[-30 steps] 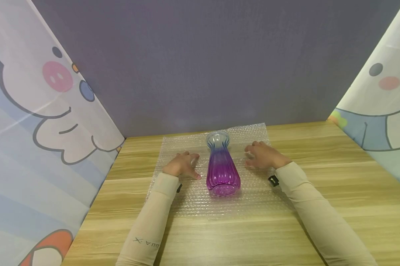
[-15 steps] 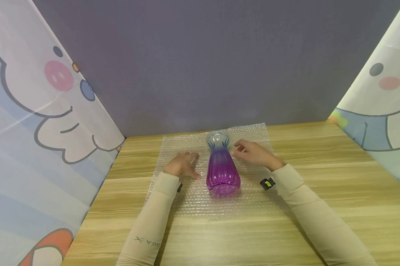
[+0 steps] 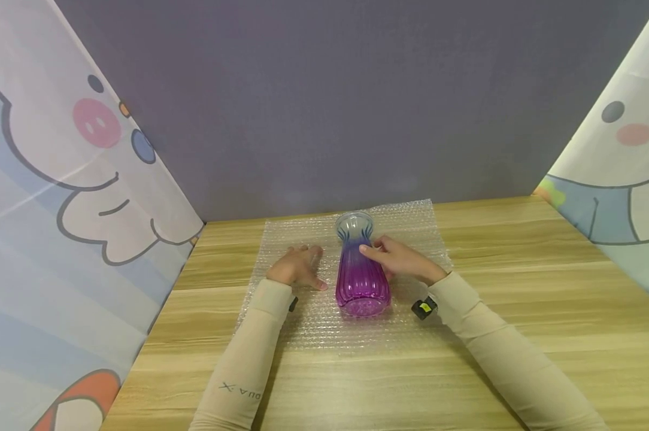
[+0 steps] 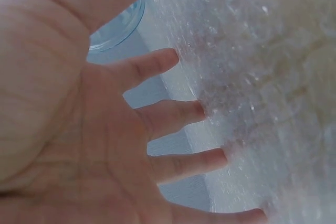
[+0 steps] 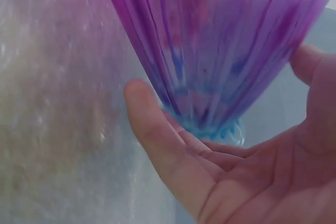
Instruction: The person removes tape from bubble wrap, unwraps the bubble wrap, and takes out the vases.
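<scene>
A ribbed glass vase (image 3: 359, 284), clear blue at its neck and purple toward its base, lies on its side with its mouth pointing away. Beneath it is a sheet of bubble wrap (image 3: 316, 329). My right hand (image 3: 402, 258) holds the vase just below the neck, thumb over the top and fingers along the right side. In the right wrist view, the thumb and fingers lie on opposite sides of the vase (image 5: 210, 40). To the left of the vase, my left hand (image 3: 297, 267) has its fingers spread, fingertips at the bubble wrap (image 4: 262, 87).
The sheet lies on a wood-grain table (image 3: 518, 257). A grey panel (image 3: 330, 108) rises along the table's back edge. Cartoon-printed cloths hang at the left (image 3: 39, 191) and right (image 3: 621, 179).
My right hand has moved left from beside the vase and taken hold of it. The left hand and the vase have stayed in place.
</scene>
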Action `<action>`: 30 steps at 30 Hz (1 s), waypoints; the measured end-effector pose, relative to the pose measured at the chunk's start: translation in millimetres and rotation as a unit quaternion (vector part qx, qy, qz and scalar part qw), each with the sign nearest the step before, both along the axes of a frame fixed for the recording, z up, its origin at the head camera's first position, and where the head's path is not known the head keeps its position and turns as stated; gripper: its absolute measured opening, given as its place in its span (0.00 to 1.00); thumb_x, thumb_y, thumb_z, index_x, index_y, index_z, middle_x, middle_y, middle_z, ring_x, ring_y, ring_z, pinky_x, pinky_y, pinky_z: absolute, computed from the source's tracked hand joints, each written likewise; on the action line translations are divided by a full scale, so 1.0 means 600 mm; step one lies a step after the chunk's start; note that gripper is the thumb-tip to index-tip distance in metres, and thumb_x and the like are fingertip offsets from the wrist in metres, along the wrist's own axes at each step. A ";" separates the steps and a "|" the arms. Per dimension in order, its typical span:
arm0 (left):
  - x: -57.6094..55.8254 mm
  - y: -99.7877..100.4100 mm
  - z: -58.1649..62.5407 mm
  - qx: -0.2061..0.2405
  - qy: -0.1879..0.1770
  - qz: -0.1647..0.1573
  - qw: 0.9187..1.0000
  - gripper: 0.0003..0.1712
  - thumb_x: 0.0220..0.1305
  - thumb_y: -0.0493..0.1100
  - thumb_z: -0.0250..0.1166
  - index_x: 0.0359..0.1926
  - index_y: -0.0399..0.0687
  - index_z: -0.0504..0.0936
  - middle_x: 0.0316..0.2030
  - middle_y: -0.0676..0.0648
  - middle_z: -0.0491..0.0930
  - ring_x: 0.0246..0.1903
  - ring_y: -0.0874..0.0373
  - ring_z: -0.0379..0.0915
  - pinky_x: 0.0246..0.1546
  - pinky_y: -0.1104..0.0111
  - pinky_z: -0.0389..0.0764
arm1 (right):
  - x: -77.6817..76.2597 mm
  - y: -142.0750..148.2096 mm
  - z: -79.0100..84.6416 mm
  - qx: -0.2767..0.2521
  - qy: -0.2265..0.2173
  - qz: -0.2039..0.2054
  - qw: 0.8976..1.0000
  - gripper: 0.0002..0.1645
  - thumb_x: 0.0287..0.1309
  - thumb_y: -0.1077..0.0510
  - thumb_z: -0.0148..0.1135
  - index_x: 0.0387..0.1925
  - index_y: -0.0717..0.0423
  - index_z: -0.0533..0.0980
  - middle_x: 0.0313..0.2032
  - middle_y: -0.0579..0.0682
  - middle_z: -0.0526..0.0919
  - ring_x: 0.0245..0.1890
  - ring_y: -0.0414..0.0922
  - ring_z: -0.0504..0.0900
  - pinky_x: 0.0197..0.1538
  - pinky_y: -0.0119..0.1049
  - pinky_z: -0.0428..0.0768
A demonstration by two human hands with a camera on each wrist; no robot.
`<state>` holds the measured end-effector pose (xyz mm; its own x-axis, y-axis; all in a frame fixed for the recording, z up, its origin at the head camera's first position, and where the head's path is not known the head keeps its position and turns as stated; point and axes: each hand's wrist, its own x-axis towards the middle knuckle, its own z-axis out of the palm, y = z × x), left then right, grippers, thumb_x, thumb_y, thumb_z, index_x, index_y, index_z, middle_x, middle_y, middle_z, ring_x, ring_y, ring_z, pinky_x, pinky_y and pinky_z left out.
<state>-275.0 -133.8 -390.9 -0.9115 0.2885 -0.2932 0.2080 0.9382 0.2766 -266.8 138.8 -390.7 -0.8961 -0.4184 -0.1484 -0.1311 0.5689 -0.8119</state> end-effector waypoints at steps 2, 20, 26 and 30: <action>-0.002 0.002 0.000 -0.005 0.006 -0.008 1.000 0.64 0.47 0.62 0.80 0.79 0.50 0.57 0.78 0.40 0.59 0.79 0.36 0.46 0.78 0.39 0.44 | 0.000 -0.003 -0.003 -0.004 -0.005 -0.002 1.000 0.45 0.73 0.32 0.50 0.65 0.70 0.65 0.55 0.69 0.80 0.46 0.54 0.86 0.51 0.46 0.87; 0.003 0.000 0.000 0.001 0.005 0.020 1.000 0.63 0.45 0.62 0.81 0.79 0.54 0.59 0.78 0.40 0.58 0.79 0.33 0.45 0.77 0.36 0.47 | 0.003 -0.012 -0.016 -0.108 -0.099 0.024 0.989 0.46 0.71 0.36 0.54 0.71 0.67 0.59 0.61 0.67 0.78 0.58 0.57 0.83 0.63 0.51 0.82; 0.002 -0.001 -0.001 0.002 0.008 0.010 1.000 0.63 0.45 0.61 0.81 0.78 0.52 0.60 0.78 0.40 0.59 0.79 0.35 0.47 0.79 0.41 0.44 | 0.000 -0.013 -0.021 -0.134 -0.133 0.036 0.981 0.46 0.72 0.36 0.52 0.74 0.66 0.57 0.62 0.67 0.78 0.61 0.58 0.82 0.65 0.53 0.80; 0.000 -0.001 -0.002 0.001 0.009 0.008 1.000 0.63 0.45 0.62 0.81 0.78 0.52 0.60 0.78 0.40 0.60 0.79 0.37 0.47 0.80 0.43 0.44 | -0.006 -0.014 -0.025 -0.152 -0.148 0.046 0.976 0.43 0.73 0.38 0.51 0.72 0.67 0.60 0.60 0.67 0.80 0.60 0.58 0.83 0.63 0.52 0.81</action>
